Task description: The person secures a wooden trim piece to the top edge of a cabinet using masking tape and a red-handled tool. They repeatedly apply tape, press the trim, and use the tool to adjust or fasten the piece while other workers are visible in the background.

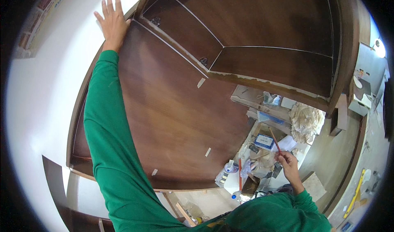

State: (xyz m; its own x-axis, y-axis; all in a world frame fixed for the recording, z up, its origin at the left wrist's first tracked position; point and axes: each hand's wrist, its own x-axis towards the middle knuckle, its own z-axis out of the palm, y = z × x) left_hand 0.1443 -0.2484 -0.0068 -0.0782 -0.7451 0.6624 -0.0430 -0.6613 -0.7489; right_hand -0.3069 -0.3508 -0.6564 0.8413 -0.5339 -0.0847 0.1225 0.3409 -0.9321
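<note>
My left hand [113, 26] is stretched up at the upper left. Its fingers are spread beside the top edge of a dark brown wooden cabinet [172, 121], next to the white wall. At the lower right, my right hand [289, 166] grips a thin stick [276, 141], red near the fingers and tan toward the far tip; whether it is a brush or a pencil is too small to tell. Past the stick's tip lies a blue and white box [264, 141] on a cluttered work surface. The brown panel carries several short strips of pale tape [201, 83].
A cream bundle of cloth [305, 121] lies right of the box. Near the panel's lower right corner stand a round tub [231, 167] and a blue-capped bottle [235, 196]. An open cabinet compartment [271, 61] spans the upper right. A yellow level-like bar [354, 193] lies far right.
</note>
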